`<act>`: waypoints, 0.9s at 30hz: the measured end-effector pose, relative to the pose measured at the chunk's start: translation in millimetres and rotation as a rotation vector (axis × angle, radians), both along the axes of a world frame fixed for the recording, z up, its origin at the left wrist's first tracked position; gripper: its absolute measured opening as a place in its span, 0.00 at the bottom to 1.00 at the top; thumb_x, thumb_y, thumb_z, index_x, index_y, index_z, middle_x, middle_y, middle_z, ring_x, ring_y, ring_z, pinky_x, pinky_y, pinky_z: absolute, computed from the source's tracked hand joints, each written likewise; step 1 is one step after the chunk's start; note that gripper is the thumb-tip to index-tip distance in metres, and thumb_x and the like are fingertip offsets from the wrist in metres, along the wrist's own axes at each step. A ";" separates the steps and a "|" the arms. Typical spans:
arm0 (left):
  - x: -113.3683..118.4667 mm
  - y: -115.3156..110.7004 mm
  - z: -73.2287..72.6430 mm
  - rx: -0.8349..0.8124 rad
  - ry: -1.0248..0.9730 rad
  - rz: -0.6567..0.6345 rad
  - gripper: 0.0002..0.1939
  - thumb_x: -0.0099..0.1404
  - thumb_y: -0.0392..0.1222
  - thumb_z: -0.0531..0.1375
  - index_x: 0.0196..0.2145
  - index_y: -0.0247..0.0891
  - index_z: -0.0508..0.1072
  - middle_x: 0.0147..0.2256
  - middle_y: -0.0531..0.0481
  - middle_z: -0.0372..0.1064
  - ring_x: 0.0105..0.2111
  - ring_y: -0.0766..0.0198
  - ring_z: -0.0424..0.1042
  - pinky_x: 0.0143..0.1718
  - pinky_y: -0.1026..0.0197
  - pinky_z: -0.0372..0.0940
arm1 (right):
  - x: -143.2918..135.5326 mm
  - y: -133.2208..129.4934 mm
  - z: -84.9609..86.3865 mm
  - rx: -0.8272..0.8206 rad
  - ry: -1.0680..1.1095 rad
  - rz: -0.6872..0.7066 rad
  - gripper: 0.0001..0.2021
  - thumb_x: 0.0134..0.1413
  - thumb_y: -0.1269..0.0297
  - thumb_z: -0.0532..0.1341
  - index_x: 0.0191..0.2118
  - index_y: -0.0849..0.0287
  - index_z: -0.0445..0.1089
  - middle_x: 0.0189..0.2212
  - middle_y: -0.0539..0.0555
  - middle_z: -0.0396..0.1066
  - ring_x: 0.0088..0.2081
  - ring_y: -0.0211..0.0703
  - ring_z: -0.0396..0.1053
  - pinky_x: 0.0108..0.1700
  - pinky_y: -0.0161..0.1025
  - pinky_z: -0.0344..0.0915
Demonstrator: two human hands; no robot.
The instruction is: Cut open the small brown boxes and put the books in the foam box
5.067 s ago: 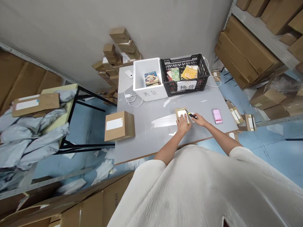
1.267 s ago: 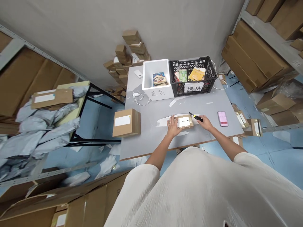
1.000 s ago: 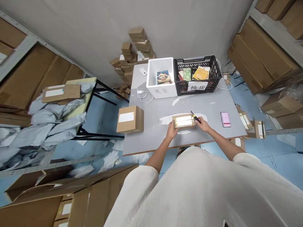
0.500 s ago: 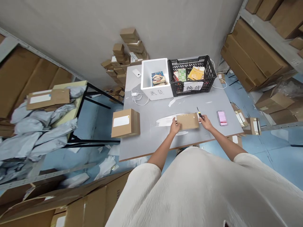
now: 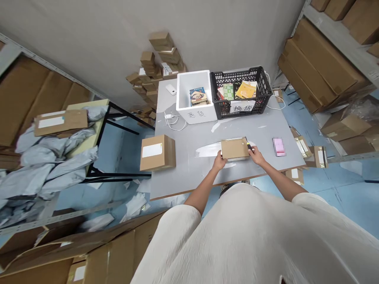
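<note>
A flat brown cardboard box (image 5: 235, 149) is near the front edge of the grey table (image 5: 189, 173). My left hand (image 5: 219, 161) grips its left end, the fingers closed at the lower left corner. In my right hand (image 5: 256, 155) is a utility knife (image 5: 249, 146) with a black and yellow handle. Its tip points up and away, at the box's far right corner. The right hand is close against the box's right end; whether its fingers touch the cardboard is hard to make out.
Behind the box stand a white foam bin (image 5: 197, 115) and a black plastic crate (image 5: 241, 108), both with books inside. A taped carton (image 5: 156, 154) sits at the table's left edge. A pink-screened phone (image 5: 278, 146) lies right, a white cable (image 5: 177, 124) left.
The knife has come down and left, from beside the box onto its far right corner. The box's top now faces me more squarely. My left hand stays at the left end.
</note>
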State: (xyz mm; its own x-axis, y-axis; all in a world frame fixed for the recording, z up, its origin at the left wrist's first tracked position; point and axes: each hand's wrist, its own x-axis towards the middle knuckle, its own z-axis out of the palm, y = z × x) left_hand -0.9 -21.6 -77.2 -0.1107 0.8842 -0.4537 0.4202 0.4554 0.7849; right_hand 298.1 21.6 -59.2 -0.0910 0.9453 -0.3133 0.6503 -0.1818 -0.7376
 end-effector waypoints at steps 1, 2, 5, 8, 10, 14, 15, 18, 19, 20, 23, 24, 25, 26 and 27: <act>-0.7 0.8 2.9 0.013 0.003 0.024 0.45 0.66 0.44 0.69 0.75 0.40 0.56 0.55 0.39 0.80 0.47 0.55 0.82 0.50 0.54 0.74 | -0.3 1.4 2.0 0.011 0.000 -0.024 0.23 0.69 0.41 0.53 0.57 0.50 0.65 0.39 0.54 0.81 0.37 0.56 0.79 0.45 0.53 0.76; -1.9 1.7 6.3 0.022 0.016 0.046 0.43 0.68 0.46 0.68 0.75 0.40 0.58 0.54 0.39 0.80 0.47 0.55 0.82 0.50 0.54 0.74 | -0.4 3.2 4.3 0.028 0.006 -0.052 0.23 0.69 0.40 0.53 0.57 0.50 0.65 0.40 0.56 0.82 0.39 0.56 0.79 0.47 0.53 0.75; -7.2 5.0 17.9 0.044 0.090 0.084 0.34 0.72 0.53 0.65 0.70 0.41 0.65 0.49 0.42 0.81 0.48 0.54 0.81 0.51 0.53 0.73 | -0.4 9.0 11.4 0.063 0.062 -0.120 0.24 0.70 0.39 0.52 0.59 0.51 0.64 0.43 0.58 0.82 0.43 0.57 0.81 0.50 0.53 0.75; -10.2 7.8 26.3 0.064 0.152 0.100 0.23 0.74 0.55 0.64 0.60 0.42 0.73 0.44 0.44 0.81 0.48 0.52 0.80 0.53 0.52 0.72 | -1.7 12.3 15.3 0.034 0.108 -0.137 0.25 0.72 0.40 0.50 0.60 0.52 0.63 0.44 0.58 0.83 0.44 0.55 0.82 0.50 0.51 0.76; -9.0 9.0 28.2 0.076 0.148 0.111 0.19 0.74 0.51 0.63 0.59 0.43 0.73 0.45 0.45 0.80 0.48 0.53 0.80 0.53 0.52 0.72 | -3.6 13.3 14.6 0.014 0.116 -0.139 0.24 0.72 0.41 0.50 0.60 0.52 0.62 0.46 0.59 0.83 0.45 0.54 0.82 0.52 0.51 0.76; -1.6 9.2 26.9 0.175 0.087 0.091 0.22 0.71 0.39 0.61 0.62 0.43 0.69 0.56 0.42 0.75 0.52 0.56 0.79 0.56 0.53 0.73 | -7.7 17.6 10.3 0.012 0.145 -0.162 0.24 0.72 0.43 0.51 0.62 0.52 0.63 0.52 0.61 0.82 0.50 0.53 0.81 0.54 0.52 0.76; 0.2 8.4 26.7 0.220 0.101 0.055 0.23 0.70 0.37 0.60 0.62 0.42 0.70 0.58 0.41 0.73 0.56 0.55 0.78 0.58 0.52 0.72 | -8.4 19.5 10.4 0.024 0.147 -0.166 0.25 0.71 0.43 0.51 0.63 0.53 0.64 0.53 0.61 0.81 0.50 0.53 0.81 0.54 0.53 0.76; 3.1 3.4 28.6 0.335 0.249 -0.102 0.20 0.70 0.34 0.59 0.58 0.41 0.75 0.64 0.38 0.67 0.65 0.50 0.70 0.66 0.47 0.67 | -9.3 25.7 17.5 0.128 0.098 -0.160 0.27 0.70 0.42 0.52 0.63 0.55 0.69 0.56 0.63 0.79 0.53 0.55 0.79 0.58 0.56 0.74; 3.5 1.1 29.8 0.356 0.318 -0.144 0.19 0.71 0.35 0.59 0.58 0.41 0.76 0.65 0.37 0.66 0.66 0.47 0.67 0.67 0.45 0.65 | -9.3 27.6 22.1 0.174 0.070 -0.141 0.28 0.70 0.42 0.52 0.62 0.55 0.72 0.56 0.64 0.79 0.54 0.57 0.78 0.60 0.56 0.73; 3.6 -1.2 31.1 0.365 0.384 -0.173 0.20 0.72 0.35 0.59 0.59 0.42 0.76 0.66 0.37 0.65 0.67 0.45 0.66 0.67 0.43 0.65 | -9.4 29.4 27.7 0.212 0.044 -0.105 0.28 0.71 0.43 0.52 0.62 0.56 0.74 0.56 0.64 0.79 0.56 0.58 0.77 0.62 0.56 0.71; 3.3 -6.8 34.7 0.359 0.500 -0.216 0.23 0.75 0.37 0.58 0.64 0.45 0.75 0.63 0.37 0.66 0.62 0.42 0.68 0.62 0.41 0.67 | -11.0 33.5 46.6 0.234 0.010 0.080 0.26 0.73 0.47 0.52 0.61 0.55 0.78 0.55 0.61 0.81 0.57 0.59 0.76 0.63 0.54 0.71; 3.2 -8.0 35.4 0.363 0.507 -0.232 0.22 0.75 0.38 0.58 0.64 0.45 0.75 0.61 0.37 0.68 0.60 0.43 0.69 0.61 0.42 0.67 | -12.5 34.6 52.6 0.220 0.000 0.150 0.25 0.73 0.48 0.53 0.61 0.53 0.79 0.55 0.59 0.82 0.56 0.59 0.77 0.62 0.54 0.71; 3.0 -9.0 35.9 0.375 0.506 -0.248 0.21 0.76 0.38 0.57 0.63 0.45 0.76 0.60 0.38 0.69 0.59 0.44 0.70 0.60 0.44 0.68 | -14.7 35.7 58.0 0.203 -0.017 0.217 0.24 0.74 0.49 0.54 0.60 0.51 0.80 0.55 0.57 0.82 0.55 0.59 0.78 0.60 0.53 0.72; 2.9 -10.0 36.1 0.391 0.503 -0.265 0.19 0.77 0.38 0.56 0.61 0.45 0.78 0.59 0.38 0.70 0.58 0.44 0.71 0.59 0.44 0.68 | -17.4 36.9 62.8 0.189 -0.042 0.279 0.23 0.74 0.49 0.55 0.60 0.50 0.81 0.56 0.56 0.83 0.55 0.59 0.78 0.59 0.52 0.72; 2.8 -10.9 36.1 0.407 0.500 -0.282 0.18 0.78 0.39 0.55 0.59 0.45 0.79 0.58 0.39 0.71 0.58 0.45 0.71 0.59 0.45 0.67 | -20.8 38.2 66.7 0.178 -0.073 0.339 0.22 0.74 0.49 0.55 0.59 0.49 0.82 0.55 0.55 0.83 0.54 0.59 0.78 0.58 0.51 0.72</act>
State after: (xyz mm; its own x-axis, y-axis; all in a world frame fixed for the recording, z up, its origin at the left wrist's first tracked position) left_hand 1.9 -32.5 -41.1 0.0383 0.9986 -0.0353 0.8339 -0.0125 0.5517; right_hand 277.3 59.8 7.5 -0.3907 0.9057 -0.1643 0.7036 0.1787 -0.6877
